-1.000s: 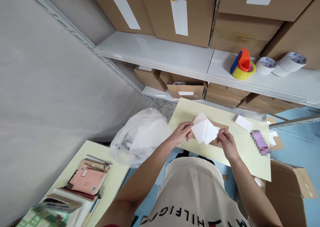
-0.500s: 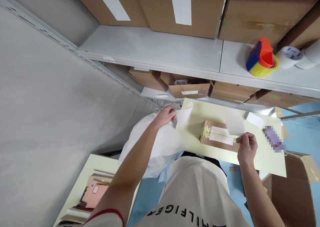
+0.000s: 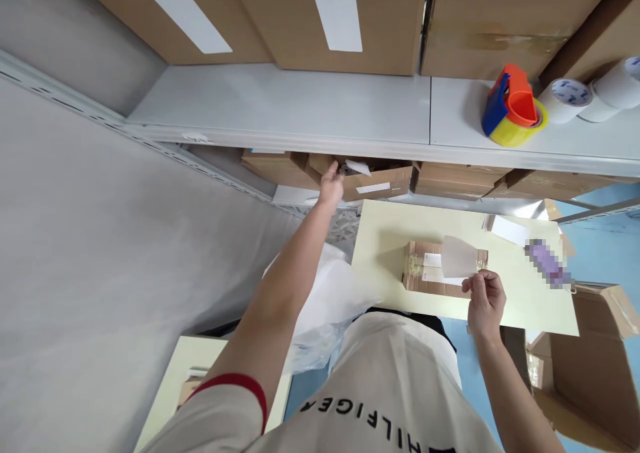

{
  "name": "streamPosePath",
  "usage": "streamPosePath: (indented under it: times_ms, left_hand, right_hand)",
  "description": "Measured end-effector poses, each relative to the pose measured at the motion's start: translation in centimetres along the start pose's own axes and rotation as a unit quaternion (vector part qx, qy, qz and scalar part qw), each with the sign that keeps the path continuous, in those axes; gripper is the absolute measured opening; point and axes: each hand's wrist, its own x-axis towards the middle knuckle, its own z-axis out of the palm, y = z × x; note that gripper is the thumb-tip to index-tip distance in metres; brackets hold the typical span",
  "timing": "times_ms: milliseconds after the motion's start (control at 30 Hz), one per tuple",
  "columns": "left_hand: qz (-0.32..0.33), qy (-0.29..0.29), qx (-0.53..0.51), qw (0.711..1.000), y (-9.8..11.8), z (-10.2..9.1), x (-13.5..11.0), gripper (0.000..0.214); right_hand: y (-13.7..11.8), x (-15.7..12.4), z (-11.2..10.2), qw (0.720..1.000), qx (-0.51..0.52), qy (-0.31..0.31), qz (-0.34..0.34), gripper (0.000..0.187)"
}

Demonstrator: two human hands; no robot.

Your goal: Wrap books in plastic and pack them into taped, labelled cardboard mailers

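My left hand (image 3: 332,185) reaches to an open cardboard box (image 3: 383,178) on the lower shelf. A white paper slip (image 3: 359,167) is at the box's opening, just right of my fingertips and seemingly apart from them. My right hand (image 3: 486,300) pinches a pale, translucent paper slip (image 3: 457,258) by its lower right corner. That slip hangs over a small cardboard package (image 3: 414,281) on the cream table, hiding part of it. White labels (image 3: 431,275) and clear tape show on the package's top.
On the upper shelf (image 3: 310,106) are large cartons (image 3: 345,26), a tape dispenser (image 3: 515,110) and tape rolls (image 3: 565,100). A white plastic bag (image 3: 327,293) bulges left of the table (image 3: 380,220). A blurred purple object (image 3: 549,264) lies at the right, above an open carton (image 3: 585,366).
My left hand has moved forward from above the plastic bag to the shelf box, and its white slip is now at the opening. My right hand still holds its slip, slightly further left.
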Motion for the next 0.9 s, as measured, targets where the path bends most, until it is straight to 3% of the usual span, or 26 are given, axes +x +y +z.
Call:
streamPosePath:
  times_ms: [100,167,233,300,367,467,567,633,733,833,900]
  left_hand:
    - [0.038,-0.028,0.017,0.999,0.5,0.7,-7.0,0.028]
    - [0.130,-0.113,0.049,0.984,1.2,1.6,-12.8,0.035]
    - [0.221,-0.202,0.097,0.949,2.0,3.0,-18.2,0.044]
    - [0.261,-0.226,0.136,0.929,2.7,4.6,-22.3,0.045]
    - [0.272,-0.220,0.148,0.925,3.0,6.1,-24.8,0.035]
    - [0.277,-0.199,0.165,0.925,3.0,7.7,-26.4,0.013]
    - [0.277,-0.183,0.160,0.930,2.9,8.5,-27.1,0.016]
    - [0.251,-0.159,0.120,0.947,2.9,8.7,-27.6,0.016]
    - [0.153,-0.114,0.017,0.982,2.9,9.2,-28.0,0.017]
    - [0.024,-0.122,-0.095,0.988,2.8,9.8,-28.1,0.028]
    - [-0.036,-0.140,-0.141,0.979,2.7,10.2,-28.1,0.034]
  right_hand:
    - [-0.1,0.3,0.2,1.000,0.009,-0.024,0.005,0.030]
    - [-0.3,0.6,0.4,0.999,0.022,-0.047,0.010,0.031]
    - [-0.5,0.9,0.6,0.997,0.035,-0.071,0.010,0.032]
    - [-0.8,1.0,0.7,0.995,0.047,-0.090,0.007,0.031]
    - [-1.1,0.9,0.5,0.993,0.053,-0.107,0.005,0.031]
    - [-1.5,0.6,0.0,0.989,0.056,-0.136,0.011,0.030]
    - [-1.6,0.4,-1.1,0.984,0.055,-0.168,0.013,0.026]
    - [-1.6,0.5,-2.3,0.979,0.040,-0.202,-0.009,0.023]
    - [-1.2,0.7,-4.6,0.970,-0.017,-0.225,-0.090,0.029]
    - [-0.7,1.1,-6.9,0.972,-0.100,-0.149,-0.154,0.032]
    - [-0.4,1.5,-8.0,0.974,-0.127,-0.120,-0.146,0.033]
